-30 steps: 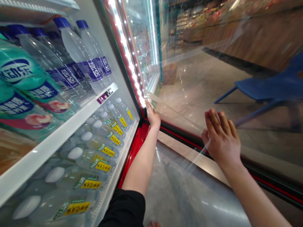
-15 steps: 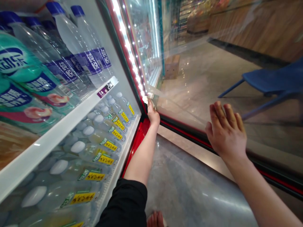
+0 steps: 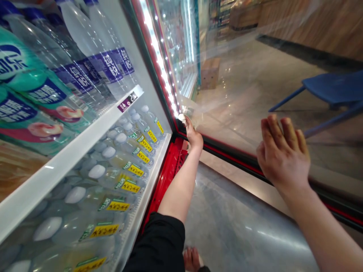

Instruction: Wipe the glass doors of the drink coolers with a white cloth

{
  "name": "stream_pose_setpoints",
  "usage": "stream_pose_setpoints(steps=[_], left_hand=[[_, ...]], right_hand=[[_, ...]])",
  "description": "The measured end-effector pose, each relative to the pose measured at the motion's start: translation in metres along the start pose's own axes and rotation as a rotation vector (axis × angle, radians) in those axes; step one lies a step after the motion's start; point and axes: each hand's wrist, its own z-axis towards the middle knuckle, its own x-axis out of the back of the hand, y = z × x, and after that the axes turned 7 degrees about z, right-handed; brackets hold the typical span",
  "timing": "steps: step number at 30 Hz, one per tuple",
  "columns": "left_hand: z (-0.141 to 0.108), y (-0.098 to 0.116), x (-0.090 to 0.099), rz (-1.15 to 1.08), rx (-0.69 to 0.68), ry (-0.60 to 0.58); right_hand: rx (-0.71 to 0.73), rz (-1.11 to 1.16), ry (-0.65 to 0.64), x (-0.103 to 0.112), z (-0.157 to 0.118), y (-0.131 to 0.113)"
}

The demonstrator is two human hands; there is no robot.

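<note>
My left hand reaches low into the hinge-side corner of an open glass cooler door. Its fingers are closed on a small white wad, perhaps cloth or tissue, pressed near the lit strip; much of the wad is hidden. Against the inner side of the glass, above the black and red bottom frame, lies my right hand, fingers stretched out and holding nothing. Left of my left arm runs the cooler's red lower edge.
Shelves at left carry several white-capped bottles, blue-capped bottles and teal packs. A white shelf rail divides them. Beyond the glass stand a blue chair and a cardboard box. My foot shows below.
The view has shifted slightly, so both hands appear farther right. My left hand with the white wad has moved a little away from the hinge corner. My right hand stays on the glass.
</note>
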Motion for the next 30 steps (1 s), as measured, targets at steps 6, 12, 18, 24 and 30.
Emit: stream_pose_setpoints(steps=[6,12,18,24,30], left_hand=[[-0.023,-0.016,-0.004,-0.008,0.003,-0.077],[0.015,-0.023,0.017,0.031,-0.061,-0.057],[0.013,-0.042,0.015,0.023,0.097,-0.068],[-0.001,-0.039,0.009,0.013,0.1,-0.081],[0.007,-0.028,-0.002,0.016,0.08,-0.007]], right_hand=[[-0.023,0.005,-0.011,-0.002,-0.001,0.0],[-0.027,0.018,-0.011,0.0,-0.001,0.001],[-0.06,0.04,-0.089,0.004,0.0,0.001],[-0.059,0.072,-0.101,0.012,0.004,-0.004],[-0.129,0.131,-0.209,0.022,0.01,-0.011]])
